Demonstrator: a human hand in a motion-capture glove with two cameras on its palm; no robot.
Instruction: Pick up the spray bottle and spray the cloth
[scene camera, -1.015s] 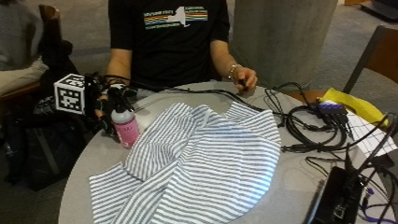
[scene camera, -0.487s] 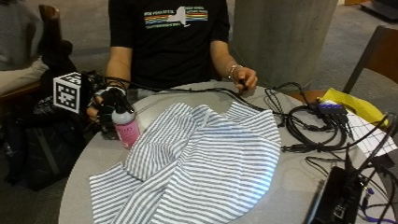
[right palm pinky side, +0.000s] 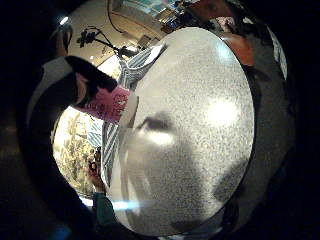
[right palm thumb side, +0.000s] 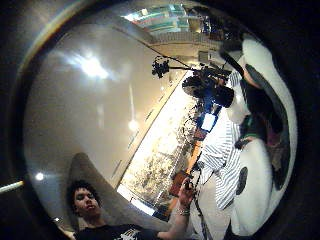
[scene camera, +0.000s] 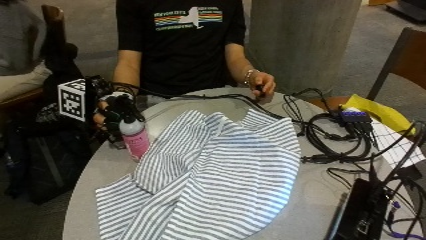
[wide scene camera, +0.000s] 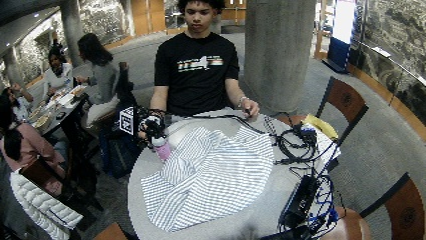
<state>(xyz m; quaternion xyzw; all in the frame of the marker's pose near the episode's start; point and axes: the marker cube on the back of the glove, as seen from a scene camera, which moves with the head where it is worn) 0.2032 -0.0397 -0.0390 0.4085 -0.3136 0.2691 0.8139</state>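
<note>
A pink spray bottle (scene camera: 136, 141) with a black sprayer head stands on the round grey table (scene camera: 100, 165), touching the left edge of the blue-and-white striped cloth (scene camera: 219, 175). My gloved right hand (scene camera: 114, 111) grips the bottle's head and neck from above and behind, fingers curled round it. In the little finger side palm view the pink label (right palm pinky side: 107, 103) and black nozzle (right palm pinky side: 86, 74) sit close to the palm, with the cloth (right palm pinky side: 111, 145) beside them. The wide view shows the hand (wide scene camera: 150, 124) on the bottle (wide scene camera: 162, 149). The cloth (wide scene camera: 213, 172) lies spread and rumpled over the table's middle.
The person's bare left hand (scene camera: 261, 83) rests at the table's far edge on a black cable. Coiled cables (scene camera: 333, 135), a yellow sheet (scene camera: 376, 112) and a black device (scene camera: 363, 212) crowd the right side. Chairs stand around the table.
My gloved hand has settled a little lower around the sprayer head. The bottle and the cloth stay where they were.
</note>
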